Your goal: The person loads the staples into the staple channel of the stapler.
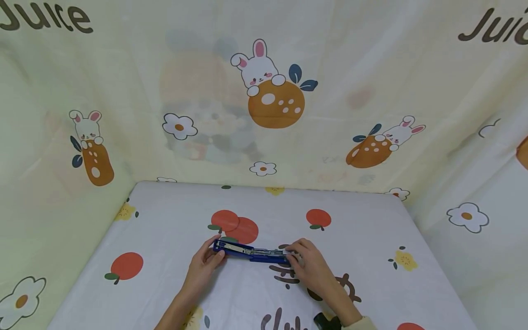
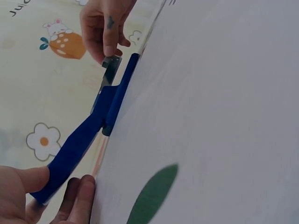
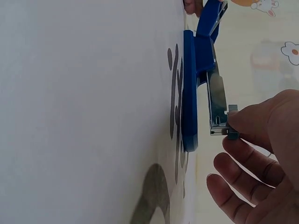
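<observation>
A blue stapler [image 1: 268, 257] lies swung open across the middle of the table, its top cover folded back to the left and its metal magazine [image 3: 217, 100] showing above the blue base. My left hand [image 1: 203, 263] grips the end of the cover between thumb and fingers. At the magazine's other end, my right hand [image 1: 309, 266] pinches a small ridged metal piece [image 3: 233, 122] between thumb and index finger. The other right fingers are loosely bent beside the base in the right wrist view. I cannot tell whether that piece is part of the stapler or a staple strip.
A white cloth [image 1: 165, 229] printed with red fruit, flowers and dark lettering covers the table. Cream curtains [image 1: 198, 82] with rabbit prints hang behind it and at both sides. Something black [image 1: 326, 321] sits by my right wrist at the lower edge.
</observation>
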`<state>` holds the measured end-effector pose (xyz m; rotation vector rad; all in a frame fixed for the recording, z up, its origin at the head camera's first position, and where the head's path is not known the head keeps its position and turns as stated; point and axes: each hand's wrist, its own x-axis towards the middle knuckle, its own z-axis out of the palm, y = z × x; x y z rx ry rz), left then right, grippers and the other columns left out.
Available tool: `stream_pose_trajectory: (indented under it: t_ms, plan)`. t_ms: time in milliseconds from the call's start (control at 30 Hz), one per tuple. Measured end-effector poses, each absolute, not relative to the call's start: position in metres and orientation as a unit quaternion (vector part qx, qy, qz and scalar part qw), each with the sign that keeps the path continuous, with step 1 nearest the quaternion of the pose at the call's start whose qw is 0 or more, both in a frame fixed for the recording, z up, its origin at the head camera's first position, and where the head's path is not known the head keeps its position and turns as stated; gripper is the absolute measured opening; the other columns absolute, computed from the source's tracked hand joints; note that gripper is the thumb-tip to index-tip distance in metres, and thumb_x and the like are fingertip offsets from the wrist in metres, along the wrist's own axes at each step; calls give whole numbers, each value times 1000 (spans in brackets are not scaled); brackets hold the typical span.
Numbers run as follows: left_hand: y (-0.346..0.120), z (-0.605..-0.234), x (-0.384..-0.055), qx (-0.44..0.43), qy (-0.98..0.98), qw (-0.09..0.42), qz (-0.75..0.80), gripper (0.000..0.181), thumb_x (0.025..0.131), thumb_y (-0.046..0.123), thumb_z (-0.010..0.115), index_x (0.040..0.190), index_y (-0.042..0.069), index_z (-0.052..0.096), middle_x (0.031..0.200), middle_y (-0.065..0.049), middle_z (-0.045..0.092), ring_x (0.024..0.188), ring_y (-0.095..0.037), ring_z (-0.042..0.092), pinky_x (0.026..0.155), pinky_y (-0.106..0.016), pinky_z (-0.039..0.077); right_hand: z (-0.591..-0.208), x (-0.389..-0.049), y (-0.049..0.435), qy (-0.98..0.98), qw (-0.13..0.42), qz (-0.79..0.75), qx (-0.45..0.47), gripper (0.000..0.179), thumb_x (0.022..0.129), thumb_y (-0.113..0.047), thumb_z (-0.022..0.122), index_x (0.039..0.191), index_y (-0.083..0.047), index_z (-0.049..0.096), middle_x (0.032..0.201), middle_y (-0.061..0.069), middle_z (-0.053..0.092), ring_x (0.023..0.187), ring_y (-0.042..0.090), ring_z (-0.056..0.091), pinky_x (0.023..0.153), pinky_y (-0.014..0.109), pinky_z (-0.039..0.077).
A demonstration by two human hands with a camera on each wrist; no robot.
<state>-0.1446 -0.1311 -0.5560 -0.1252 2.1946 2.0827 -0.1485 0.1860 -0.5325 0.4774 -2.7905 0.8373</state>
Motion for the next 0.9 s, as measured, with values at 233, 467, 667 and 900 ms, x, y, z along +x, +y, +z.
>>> stream_pose_trajectory:
  t_ms: [233, 467, 667, 900]
  plan:
    - [-132, -557, -145, -39, 722, 59, 688, 53, 107, 16, 63, 158, 20, 48, 135, -20, 68, 114, -26, 74, 98, -26, 63, -532, -148, 182, -940, 105, 280, 165, 16, 93, -14, 82, 109, -16, 78, 108, -4, 68, 98, 10, 61, 85, 30, 62]
    - [-133, -558, -145, -33, 724, 60, 687, 53, 107, 18, 64, 158, 20, 48, 133, -20, 69, 114, -27, 74, 97, -26, 63, -534, -149, 181, -940, 104, 281, 163, 16, 93, -12, 82, 108, -16, 77, 107, -4, 68, 98, 11, 62, 86, 29, 62]
    - [-134, -559, -146, -29, 717, 57, 694, 53, 107, 17, 64, 157, 19, 49, 133, -21, 68, 115, -27, 73, 98, -27, 63, -534, -149, 181, -942, 92, 284, 155, 16, 93, -12, 82, 108, -17, 77, 108, -5, 67, 100, 9, 62, 89, 30, 63]
    - [-133, -557, -146, -34, 717, 57, 694, 52, 107, 14, 64, 157, 18, 50, 127, -21, 70, 112, -26, 74, 97, -26, 63, -535, -150, 182, -940, 84, 293, 154, 15, 95, -14, 80, 110, -17, 77, 109, -6, 67, 100, 10, 63, 89, 29, 62]
